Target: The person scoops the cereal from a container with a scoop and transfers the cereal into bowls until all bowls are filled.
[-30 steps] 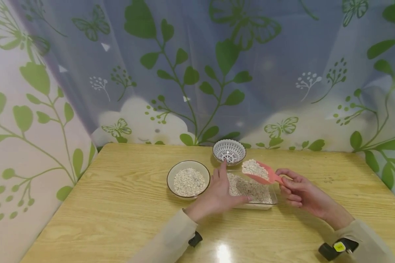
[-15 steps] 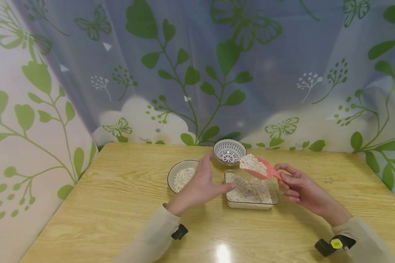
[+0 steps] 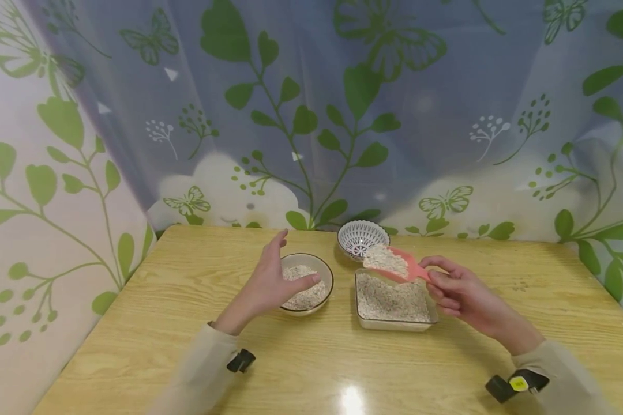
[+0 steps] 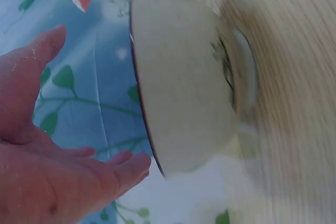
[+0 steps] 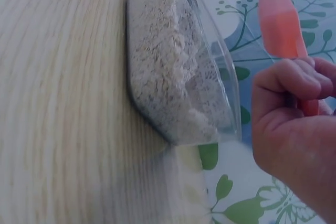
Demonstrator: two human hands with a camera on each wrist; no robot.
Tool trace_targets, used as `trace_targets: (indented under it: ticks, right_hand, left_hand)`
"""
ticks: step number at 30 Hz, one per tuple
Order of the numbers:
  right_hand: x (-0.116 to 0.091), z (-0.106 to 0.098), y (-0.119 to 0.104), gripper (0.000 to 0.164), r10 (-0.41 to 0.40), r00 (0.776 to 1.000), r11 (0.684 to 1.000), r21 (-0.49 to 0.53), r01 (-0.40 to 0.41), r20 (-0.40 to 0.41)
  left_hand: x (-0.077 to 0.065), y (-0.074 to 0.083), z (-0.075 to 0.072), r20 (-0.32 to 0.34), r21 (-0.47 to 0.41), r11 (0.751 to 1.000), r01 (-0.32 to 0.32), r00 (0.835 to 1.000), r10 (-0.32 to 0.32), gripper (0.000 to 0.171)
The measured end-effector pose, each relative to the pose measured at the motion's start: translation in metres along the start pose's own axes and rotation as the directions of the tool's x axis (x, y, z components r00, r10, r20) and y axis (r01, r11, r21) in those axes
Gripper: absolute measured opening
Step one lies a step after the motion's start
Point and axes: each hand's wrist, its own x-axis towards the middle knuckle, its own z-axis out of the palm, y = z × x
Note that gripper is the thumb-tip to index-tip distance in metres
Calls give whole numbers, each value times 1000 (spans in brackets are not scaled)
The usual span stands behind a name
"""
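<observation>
My right hand point(image 3: 462, 294) grips the handle of a pink scoop point(image 3: 408, 268), which is heaped with oats point(image 3: 383, 260). The scoop hangs tilted slightly over the back of a rectangular glass container point(image 3: 394, 326) filled with oats. My left hand point(image 3: 267, 282) is spread at the left side of a cream bowl point(image 3: 324, 270) with a dark rim, its thumb over the bowl's opening. Oats lie in that bowl too. In the left wrist view the fingertips point(image 4: 137, 165) are close to the rim of the bowl point(image 4: 184, 77); I cannot tell whether they touch.
Behind the glass container, a small patterned bowl point(image 3: 352, 235) stands near the table's back edge, partly covered by the scoop. The wooden table point(image 3: 161, 323) meets a printed curtain point(image 3: 301, 69) at the back.
My left hand has left the glass container and moved left to the cream bowl. The right hand has shifted the loaded scoop somewhat to the left.
</observation>
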Motion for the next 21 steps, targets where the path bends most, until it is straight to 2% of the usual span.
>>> trace_targets:
  ticks: [5,11,21]
  right_hand:
    - [6,9,-1,27,26,995,994,-107,-36,-98]
    - [18,20,-2,19,46,983,984,-159,-75,-178]
    - [44,41,-1,15,75,962,967,-216,-134,-261]
  left_hand:
    - [-4,-13,-6,26,41,999,18,999,-19,115]
    - [-4,-28,-5,102,114,993,42,993,-54,126]
    - [-3,-38,-1,202,112,993,36,978,-58,134]
